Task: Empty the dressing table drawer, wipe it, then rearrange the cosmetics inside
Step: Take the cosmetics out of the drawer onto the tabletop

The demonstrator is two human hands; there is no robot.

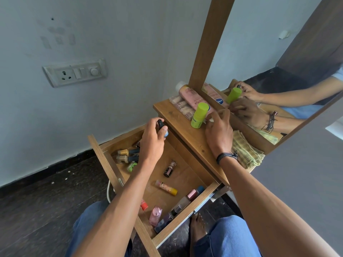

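dressing table top (178,123) | left hand (153,140) grips small bottle (161,124) | right hand (219,132) fingers spread beside green bottle (199,115)

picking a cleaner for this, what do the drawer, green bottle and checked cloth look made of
The drawer looks like matte wood-grain laminate board: flat panels, even grain. The green bottle seems smooth opaque plastic with a soft sheen. The checked cloth looks like woven cotton, soft folds and visible weave, though the fibre is uncertain.

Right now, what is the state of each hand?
Left hand: holds a small bottle with a dark cap.
Right hand: open, beside the green bottle.
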